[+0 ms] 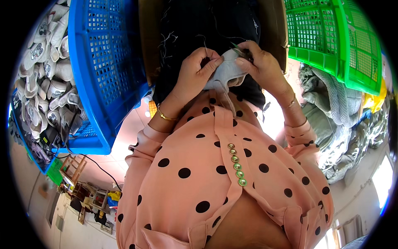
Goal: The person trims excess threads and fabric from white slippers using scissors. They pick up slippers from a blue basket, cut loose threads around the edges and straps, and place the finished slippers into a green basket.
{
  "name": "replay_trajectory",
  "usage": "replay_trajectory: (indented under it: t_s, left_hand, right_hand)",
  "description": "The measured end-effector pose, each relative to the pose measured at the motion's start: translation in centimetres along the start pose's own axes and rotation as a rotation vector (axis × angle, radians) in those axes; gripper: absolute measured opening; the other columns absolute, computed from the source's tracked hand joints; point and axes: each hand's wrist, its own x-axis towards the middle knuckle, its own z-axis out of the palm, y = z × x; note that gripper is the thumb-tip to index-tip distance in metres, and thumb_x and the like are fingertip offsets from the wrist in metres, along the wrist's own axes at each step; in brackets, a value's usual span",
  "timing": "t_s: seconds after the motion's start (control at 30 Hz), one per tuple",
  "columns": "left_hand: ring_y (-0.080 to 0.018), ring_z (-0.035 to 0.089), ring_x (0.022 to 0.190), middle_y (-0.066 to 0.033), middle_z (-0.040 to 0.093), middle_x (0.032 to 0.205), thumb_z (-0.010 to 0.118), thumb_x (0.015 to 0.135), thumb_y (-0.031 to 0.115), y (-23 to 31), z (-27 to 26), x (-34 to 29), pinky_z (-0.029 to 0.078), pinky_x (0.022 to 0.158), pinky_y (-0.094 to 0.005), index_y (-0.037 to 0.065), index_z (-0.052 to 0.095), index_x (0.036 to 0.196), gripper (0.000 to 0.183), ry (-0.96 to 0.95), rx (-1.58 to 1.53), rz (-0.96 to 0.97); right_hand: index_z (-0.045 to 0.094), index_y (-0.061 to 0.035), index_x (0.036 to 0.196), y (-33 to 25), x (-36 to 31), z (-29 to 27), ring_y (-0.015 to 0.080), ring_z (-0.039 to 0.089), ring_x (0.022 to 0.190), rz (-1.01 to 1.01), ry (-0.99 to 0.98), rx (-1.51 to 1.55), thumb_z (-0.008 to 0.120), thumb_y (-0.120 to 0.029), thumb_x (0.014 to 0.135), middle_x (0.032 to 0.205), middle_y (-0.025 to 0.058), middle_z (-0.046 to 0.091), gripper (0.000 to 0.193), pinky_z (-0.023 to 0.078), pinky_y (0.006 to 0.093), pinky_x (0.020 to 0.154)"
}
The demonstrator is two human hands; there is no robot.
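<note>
A small light-grey fabric shoe upper (pixel 226 68) is held over my lap, its strap-like end hanging toward my shirt. My left hand (pixel 198 71) pinches its left edge between thumb and fingers. On the other side, my right hand (pixel 265 66) is closed round small thread snips (pixel 237 47), whose pointed tip shows beside the upper's top edge. Fingers hide most of the snips. The right thumb rests against the upper. A loose thread (pixel 204 40) rises near my left fingers, and more thread ends cling to my dark trousers (pixel 190 25).
At left, a blue plastic crate (pixel 108 70) stands beside a heap of pale shoe uppers (pixel 54 79). A green crate (pixel 319 31) sits at right above piled grey fabric pieces (pixel 331 103). Cardboard edges (pixel 273 29) flank my legs. A black cable (pixel 99 162) runs below the blue crate.
</note>
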Motion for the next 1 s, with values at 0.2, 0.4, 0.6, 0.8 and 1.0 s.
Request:
replay_trajectory:
  t_s: [0.2, 0.4, 0.6, 0.8, 1.0]
  left_hand:
    - [-0.0014, 0.045, 0.067, 0.0038, 0.056, 0.080, 0.061, 0.098, 0.017, 0.0, -0.1, -0.1, 0.037, 0.058, -0.0170, 0.003, 0.061, 0.100, 0.014, -0.036, -0.196, -0.130]
    - [-0.0011, 0.045, 0.068, 0.0032, 0.057, 0.083, 0.059, 0.099, 0.017, 0.0, 0.2, -0.5, 0.038, 0.059, -0.0166, 0.003, 0.060, 0.101, 0.014, -0.033, -0.286, -0.120]
    - [-0.0012, 0.046, 0.070, 0.0030, 0.058, 0.083, 0.059, 0.099, 0.016, -0.4, 0.5, -0.5, 0.038, 0.060, -0.0166, 0.003, 0.060, 0.100, 0.014, -0.015, -0.279, -0.102]
    - [-0.0024, 0.049, 0.066, 0.0015, 0.058, 0.078, 0.061, 0.098, 0.015, -0.7, 0.8, -0.3, 0.041, 0.058, -0.0178, 0.001, 0.061, 0.098, 0.015, 0.006, -0.207, -0.074]
    - [-0.0046, 0.052, 0.077, 0.0017, 0.059, 0.085, 0.058, 0.099, 0.015, 0.1, 0.7, -0.4, 0.045, 0.072, -0.0197, 0.002, 0.061, 0.099, 0.013, 0.106, -0.204, -0.052]
  right_hand:
    - [0.055, -0.0065, 0.090, -3.4, 1.1, -4.4, 0.0257, 0.063, 0.055, -0.159, -0.157, -0.549, 0.057, -0.043, 0.094, 0.056, 0.0061, 0.058, 0.037, 0.048, 0.0354, 0.048]
    - [0.055, -0.0047, 0.078, -4.3, 2.7, -4.9, 0.0273, 0.059, 0.052, -0.324, -0.311, -0.664, 0.055, -0.044, 0.093, 0.054, 0.0082, 0.053, 0.042, 0.044, 0.0357, 0.047]
    - [0.057, -0.0040, 0.080, -5.3, 3.8, -5.4, 0.0276, 0.060, 0.053, -0.419, -0.386, -0.680, 0.055, -0.041, 0.094, 0.053, 0.0096, 0.053, 0.040, 0.044, 0.0361, 0.048]
    - [0.059, -0.0047, 0.079, -5.9, 4.0, -5.1, 0.0273, 0.060, 0.055, -0.411, -0.417, -0.700, 0.058, -0.035, 0.092, 0.055, 0.0091, 0.055, 0.033, 0.045, 0.0366, 0.051]
    - [0.061, -0.0054, 0.082, -4.6, 4.6, -5.0, 0.0279, 0.063, 0.058, -0.323, -0.437, -0.682, 0.059, -0.037, 0.092, 0.058, 0.0092, 0.058, 0.033, 0.047, 0.0373, 0.052]
